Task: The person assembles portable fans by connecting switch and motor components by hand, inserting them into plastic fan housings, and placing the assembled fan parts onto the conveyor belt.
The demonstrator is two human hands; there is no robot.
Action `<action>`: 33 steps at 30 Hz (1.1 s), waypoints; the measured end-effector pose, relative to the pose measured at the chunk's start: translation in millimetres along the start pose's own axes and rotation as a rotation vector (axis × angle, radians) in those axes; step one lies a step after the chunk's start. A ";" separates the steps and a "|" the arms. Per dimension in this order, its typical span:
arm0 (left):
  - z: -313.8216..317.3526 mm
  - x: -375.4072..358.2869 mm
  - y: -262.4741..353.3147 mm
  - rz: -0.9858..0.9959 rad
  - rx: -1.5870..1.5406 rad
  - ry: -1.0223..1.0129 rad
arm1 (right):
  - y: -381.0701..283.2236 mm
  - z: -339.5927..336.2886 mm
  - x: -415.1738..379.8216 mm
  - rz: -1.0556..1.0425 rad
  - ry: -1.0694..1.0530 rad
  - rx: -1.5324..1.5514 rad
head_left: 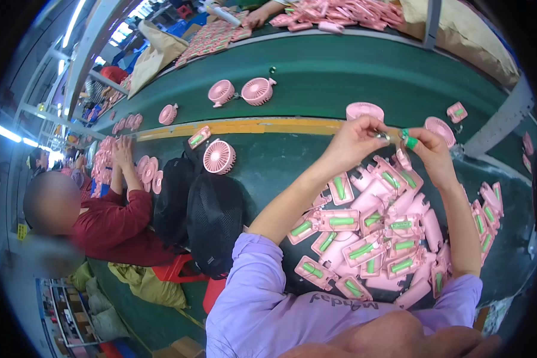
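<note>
Above the pile of pink fan handle shells (pixel 364 250), both of my hands work close together. My left hand (pixel 353 144) is closed in a pinch, with a small shiny bit at its fingertips that is too small to name. Green wrapping shows on the fingertips of my right hand (pixel 434 156), also pinched. A small pink plastic part (pixel 403 159) hangs at its fingers. Many shells in the pile hold a green battery cell with thin wires. Just behind my hands are a round pink fan head (pixel 365 111) and another fan head (pixel 440 131).
A green conveyor belt (pixel 316 65) carries pink fan heads (pixel 257 91) beyond a yellow-edged ledge (pixel 268 126). Black bags (pixel 215 218) lie at my left, beside a co-worker in a red sleeve (pixel 122 218). A metal post (pixel 495 122) stands at the right.
</note>
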State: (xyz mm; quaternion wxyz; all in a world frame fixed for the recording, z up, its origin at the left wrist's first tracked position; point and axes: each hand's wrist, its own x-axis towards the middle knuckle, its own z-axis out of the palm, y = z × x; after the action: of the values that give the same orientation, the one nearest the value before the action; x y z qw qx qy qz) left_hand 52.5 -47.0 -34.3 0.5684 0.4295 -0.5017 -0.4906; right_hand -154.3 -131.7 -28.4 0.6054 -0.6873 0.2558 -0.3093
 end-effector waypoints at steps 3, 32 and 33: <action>6.0 -4.5 2.9 -0.035 -0.094 -0.026 | -3.7 2.9 -5.3 0.050 -0.015 0.018; 9.6 -6.9 4.7 -0.113 -0.053 -0.096 | -15.4 10.1 -9.9 0.160 -0.180 0.033; 12.0 -6.1 3.8 -0.080 -0.023 -0.074 | -5.3 9.6 -4.9 0.149 -0.153 0.015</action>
State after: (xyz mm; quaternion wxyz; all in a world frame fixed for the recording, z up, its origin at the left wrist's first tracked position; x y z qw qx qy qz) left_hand 41.0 -40.3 -29.9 0.5342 0.4244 -0.4990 -0.5343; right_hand -150.7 -121.0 -24.4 0.6495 -0.6836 0.2568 -0.2118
